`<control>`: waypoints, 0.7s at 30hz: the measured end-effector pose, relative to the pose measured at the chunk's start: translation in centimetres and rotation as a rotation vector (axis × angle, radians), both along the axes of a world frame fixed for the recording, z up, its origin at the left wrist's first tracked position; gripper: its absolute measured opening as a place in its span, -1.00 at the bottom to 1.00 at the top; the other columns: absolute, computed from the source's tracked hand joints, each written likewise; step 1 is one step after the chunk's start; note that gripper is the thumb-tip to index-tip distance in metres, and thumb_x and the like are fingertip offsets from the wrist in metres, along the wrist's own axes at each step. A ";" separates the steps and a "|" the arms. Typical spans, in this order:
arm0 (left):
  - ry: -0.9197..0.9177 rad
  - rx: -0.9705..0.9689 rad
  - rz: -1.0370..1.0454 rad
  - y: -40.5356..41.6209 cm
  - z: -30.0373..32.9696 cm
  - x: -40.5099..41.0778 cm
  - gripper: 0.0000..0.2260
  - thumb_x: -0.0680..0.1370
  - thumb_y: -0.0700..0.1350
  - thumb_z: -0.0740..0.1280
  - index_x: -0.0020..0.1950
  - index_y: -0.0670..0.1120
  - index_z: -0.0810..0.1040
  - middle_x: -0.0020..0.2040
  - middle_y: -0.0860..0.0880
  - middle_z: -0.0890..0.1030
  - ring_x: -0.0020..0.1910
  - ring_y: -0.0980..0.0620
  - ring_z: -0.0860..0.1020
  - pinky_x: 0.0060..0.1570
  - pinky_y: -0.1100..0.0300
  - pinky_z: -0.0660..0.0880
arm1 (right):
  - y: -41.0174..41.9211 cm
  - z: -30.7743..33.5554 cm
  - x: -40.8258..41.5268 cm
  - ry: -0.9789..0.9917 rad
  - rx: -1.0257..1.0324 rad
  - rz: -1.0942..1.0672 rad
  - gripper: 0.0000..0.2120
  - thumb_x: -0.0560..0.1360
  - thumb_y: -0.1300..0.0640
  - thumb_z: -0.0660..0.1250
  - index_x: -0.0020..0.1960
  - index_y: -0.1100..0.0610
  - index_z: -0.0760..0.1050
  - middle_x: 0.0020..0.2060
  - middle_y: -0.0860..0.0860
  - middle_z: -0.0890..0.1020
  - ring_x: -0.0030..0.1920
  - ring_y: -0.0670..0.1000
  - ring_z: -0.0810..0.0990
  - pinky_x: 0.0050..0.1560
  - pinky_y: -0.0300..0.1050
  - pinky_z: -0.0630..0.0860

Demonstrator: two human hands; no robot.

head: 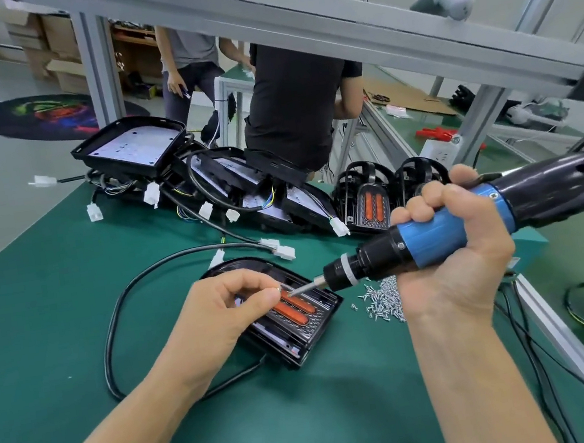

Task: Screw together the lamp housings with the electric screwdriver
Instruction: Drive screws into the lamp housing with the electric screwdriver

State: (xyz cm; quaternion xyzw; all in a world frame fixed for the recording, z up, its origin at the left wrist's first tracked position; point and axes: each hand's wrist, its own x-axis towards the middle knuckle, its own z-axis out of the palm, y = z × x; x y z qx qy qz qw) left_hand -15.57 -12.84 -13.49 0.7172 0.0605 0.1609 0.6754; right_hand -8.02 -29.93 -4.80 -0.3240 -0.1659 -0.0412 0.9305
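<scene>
Two bare forearms are reaching over a green workbench [51, 311]. The left hand [217, 318] is pinching a small screw [279, 289] between thumb and forefinger at the bit tip, just above a black lamp housing [298, 329] with two orange strips, lying near centre. The right hand [453, 255] is gripping a blue and black electric screwdriver [470, 218], tilted down to the left. Loose screws [380, 301] are lying just right of the housing. Farther back, more housings [202, 181] with cables are lying piled.
</scene>
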 end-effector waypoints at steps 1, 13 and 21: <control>0.013 0.058 0.044 0.4 -0.4 -0.1 -0.89 0.46 -0.16 0.43 -0.22 0.04 0.66 -0.30 -0.02 0.61 -0.31 0.18 0.49 -0.17 0.37 0.42 | 0.0 -0.2 0.0 -0.004 -0.029 0.005 -0.80 0.33 0.29 0.24 -0.08 0.08 0.43 -0.40 -0.04 0.43 -0.45 -0.09 0.43 -0.30 -0.25 0.44; -0.232 1.104 0.380 -0.2 -3.2 0.0 -0.75 0.56 -0.08 0.15 -0.17 -0.11 0.58 -0.35 0.00 0.54 -0.35 -0.03 0.43 -0.27 0.12 0.25 | 1.3 -3.3 -1.0 -0.097 -0.331 0.088 -0.78 0.34 0.36 0.25 -0.09 0.10 0.48 -0.42 -0.04 0.45 -0.47 -0.03 0.44 -0.35 -0.20 0.43; -0.205 1.047 0.347 -0.3 -3.8 0.4 -0.75 0.56 -0.09 0.15 -0.15 -0.13 0.57 -0.28 0.00 0.57 -0.39 -0.07 0.49 -0.22 0.10 0.29 | 1.8 -3.7 -1.1 -0.162 -0.374 0.119 -0.63 0.36 0.37 0.23 -0.23 -0.11 0.56 -0.39 -0.12 0.51 -0.47 -0.06 0.45 -0.33 -0.19 0.41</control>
